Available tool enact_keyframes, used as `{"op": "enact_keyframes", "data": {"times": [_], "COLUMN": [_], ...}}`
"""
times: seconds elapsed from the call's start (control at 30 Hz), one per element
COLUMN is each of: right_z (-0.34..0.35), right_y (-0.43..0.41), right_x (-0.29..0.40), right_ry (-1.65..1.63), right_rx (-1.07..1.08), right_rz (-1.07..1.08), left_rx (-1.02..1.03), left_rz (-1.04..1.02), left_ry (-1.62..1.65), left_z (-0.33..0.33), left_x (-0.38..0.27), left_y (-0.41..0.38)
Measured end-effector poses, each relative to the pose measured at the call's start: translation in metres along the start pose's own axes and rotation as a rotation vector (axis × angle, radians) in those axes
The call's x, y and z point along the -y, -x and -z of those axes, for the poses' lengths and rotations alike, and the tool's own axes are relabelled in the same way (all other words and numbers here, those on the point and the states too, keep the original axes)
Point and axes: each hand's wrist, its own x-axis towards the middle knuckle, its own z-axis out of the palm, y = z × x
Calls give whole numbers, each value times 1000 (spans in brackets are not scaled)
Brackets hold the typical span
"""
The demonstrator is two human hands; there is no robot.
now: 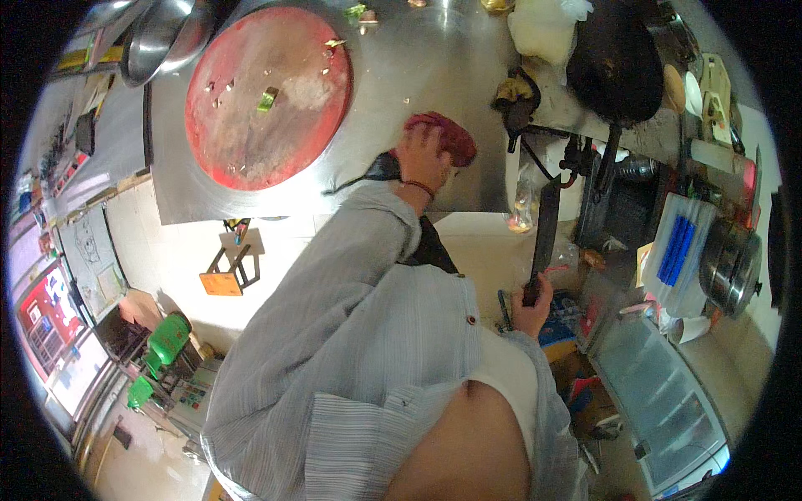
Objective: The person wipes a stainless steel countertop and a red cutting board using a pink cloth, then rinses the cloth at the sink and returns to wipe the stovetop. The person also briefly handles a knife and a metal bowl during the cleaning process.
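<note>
My left hand point(425, 153) presses a bunched dark-red cloth point(456, 139) onto the stainless-steel worktop point(388, 69). In my right hand point(532, 305) is a knife point(547, 228) with a long dark blade, held by its handle off to my right. The blade points away from me, beyond the worktop's right edge. A round chopping board point(263, 134) with a red rim lies left of the cloth. Small food scraps and a green vegetable piece point(268, 99) are scattered on it. A black thing point(382, 168), partly hidden by my sleeve, lies beside my left wrist.
A black wok point(614, 62) rests on the stove side at the far right. Metal bowls point(166, 37) stand at the far left. An orange-topped stool point(222, 284) and a green gas cylinder point(169, 338) are on the floor side. A lidded pot point(730, 266) sits at right.
</note>
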Motion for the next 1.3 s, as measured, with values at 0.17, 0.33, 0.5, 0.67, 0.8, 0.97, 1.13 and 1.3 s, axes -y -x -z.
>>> {"op": "enact_keyframes", "data": {"times": [0.17,0.33,0.5,0.67,0.8,0.97,1.13,1.3], "right_z": [5,13,14,8,-3,-7,6,5], "right_y": [17,28,30,29,27,40,37,33], "right_x": [-16,-30,-31,-39,-42,-65,-22,-41], "right_ry": [-42,-79,-120,-124,-158,-104,-460,-420], "right_rx": [-57,-61,-82,-88,-142,-185,-155,-129], "right_rz": [10,1,-97,-73,-90,12,-488,-400], "left_rx": [17,-61,-114,-77,60,399,284,110], "left_rz": [-187,-170,-128,-68,-57,-229,-327,-195], "left_ry": [238,533,660,171,-180,83,146,577], "left_z": [-45,-59,4,55,39,-7,-57,-15], "left_x": [-77,-122,-84,9,7,-76,-138,-139], "left_y": [10,-1,-15,3,39,50,33,4]}}
